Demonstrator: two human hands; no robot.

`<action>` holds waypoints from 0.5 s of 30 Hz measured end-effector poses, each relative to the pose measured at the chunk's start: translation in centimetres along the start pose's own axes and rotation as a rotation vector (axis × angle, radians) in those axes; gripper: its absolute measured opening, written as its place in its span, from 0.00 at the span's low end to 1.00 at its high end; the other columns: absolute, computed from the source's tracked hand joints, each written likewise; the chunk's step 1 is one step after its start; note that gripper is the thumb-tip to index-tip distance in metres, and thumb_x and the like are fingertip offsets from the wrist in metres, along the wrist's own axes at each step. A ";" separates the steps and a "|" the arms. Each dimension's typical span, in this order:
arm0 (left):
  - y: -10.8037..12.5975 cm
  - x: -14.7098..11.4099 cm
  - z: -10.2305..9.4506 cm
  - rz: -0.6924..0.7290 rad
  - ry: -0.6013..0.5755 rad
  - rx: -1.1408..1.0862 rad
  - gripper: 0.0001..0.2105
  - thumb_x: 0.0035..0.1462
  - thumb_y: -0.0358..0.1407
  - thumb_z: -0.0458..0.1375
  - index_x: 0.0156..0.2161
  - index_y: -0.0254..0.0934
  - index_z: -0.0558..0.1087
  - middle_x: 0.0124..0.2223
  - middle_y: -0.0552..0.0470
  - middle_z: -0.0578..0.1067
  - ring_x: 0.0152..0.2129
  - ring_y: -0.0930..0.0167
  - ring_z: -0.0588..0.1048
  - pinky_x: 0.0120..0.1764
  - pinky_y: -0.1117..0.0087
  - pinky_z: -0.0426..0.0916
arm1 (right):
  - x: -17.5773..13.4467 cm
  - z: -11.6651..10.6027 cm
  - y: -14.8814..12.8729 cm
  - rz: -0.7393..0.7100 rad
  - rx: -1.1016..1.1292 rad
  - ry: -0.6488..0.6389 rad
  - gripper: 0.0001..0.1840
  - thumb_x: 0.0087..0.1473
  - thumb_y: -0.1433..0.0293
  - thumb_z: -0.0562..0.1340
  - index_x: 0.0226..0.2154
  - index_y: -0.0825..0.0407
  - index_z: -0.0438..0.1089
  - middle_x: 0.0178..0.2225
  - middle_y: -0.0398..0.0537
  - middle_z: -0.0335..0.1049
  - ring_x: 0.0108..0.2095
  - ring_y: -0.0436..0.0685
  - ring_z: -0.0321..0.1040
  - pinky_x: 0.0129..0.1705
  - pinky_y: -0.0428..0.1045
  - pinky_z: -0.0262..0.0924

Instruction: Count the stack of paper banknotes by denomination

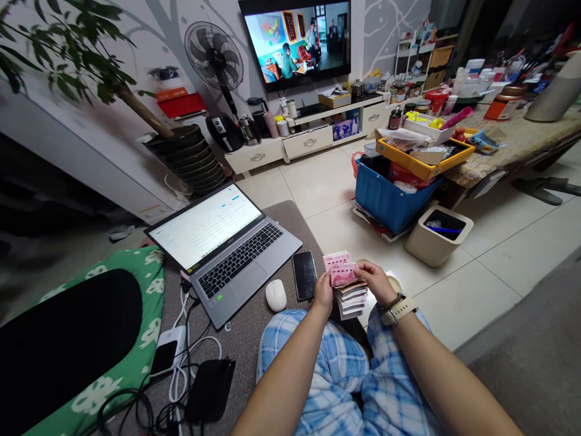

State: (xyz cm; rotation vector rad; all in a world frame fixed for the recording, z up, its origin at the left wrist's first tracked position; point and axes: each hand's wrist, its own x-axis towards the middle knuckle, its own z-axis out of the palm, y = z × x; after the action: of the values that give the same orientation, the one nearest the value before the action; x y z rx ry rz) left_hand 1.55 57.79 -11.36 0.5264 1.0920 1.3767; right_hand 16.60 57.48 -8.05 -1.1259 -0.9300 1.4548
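Pink banknotes (344, 274) are held up between my two hands, above my lap. On their left edge, the fingers of my left hand (323, 293) are closed. My right hand (376, 282) pinches the notes at their upper right corner and wears a beige-strapped watch (399, 310) on its wrist. Directly below the notes is a thick stack of folded papers or notes (352, 301); what supports it is hidden. A dark phone (304, 275) and a white mouse (276, 295) lie left of my hands, beside an open laptop (240, 266).
Cables and a black pouch (210, 390) lie on the grey couch seat (247, 345) to the left. On the tiled floor stand a beige bin (438, 239) and a full blue crate (385, 197). A cluttered table (481, 163) is at right; a fan (214, 57) stands at the back.
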 end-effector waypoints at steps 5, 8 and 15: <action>-0.2 0.3 -0.3 -0.002 -0.021 0.018 0.14 0.43 0.44 0.64 0.28 0.33 0.75 0.29 0.51 0.78 0.27 0.70 0.73 0.36 0.69 0.65 | -0.1 0.1 -0.2 0.006 0.006 -0.022 0.17 0.39 0.57 0.70 0.21 0.52 0.68 0.18 0.40 0.64 0.21 0.50 0.58 0.26 0.47 0.52; 0.0 0.1 -0.1 -0.008 -0.028 0.016 0.14 0.43 0.43 0.65 0.30 0.33 0.76 0.30 0.50 0.78 0.28 0.69 0.74 0.37 0.69 0.65 | -0.1 0.0 0.0 0.006 0.006 -0.016 0.18 0.39 0.57 0.70 0.21 0.52 0.67 0.19 0.40 0.64 0.21 0.50 0.58 0.26 0.47 0.51; 1.1 -0.9 0.7 -0.017 -0.034 -0.030 0.15 0.41 0.44 0.66 0.30 0.34 0.76 0.33 0.48 0.80 0.31 0.67 0.76 0.40 0.67 0.67 | 0.3 -0.3 0.8 0.023 0.003 0.016 0.19 0.40 0.55 0.69 0.20 0.51 0.64 0.17 0.38 0.61 0.19 0.49 0.55 0.25 0.47 0.49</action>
State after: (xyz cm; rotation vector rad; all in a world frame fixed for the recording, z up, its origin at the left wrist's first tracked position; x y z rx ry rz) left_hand 1.78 57.32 -9.83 0.5153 1.0446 1.3625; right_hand 16.70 57.68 -8.92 -1.1476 -0.9060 1.4630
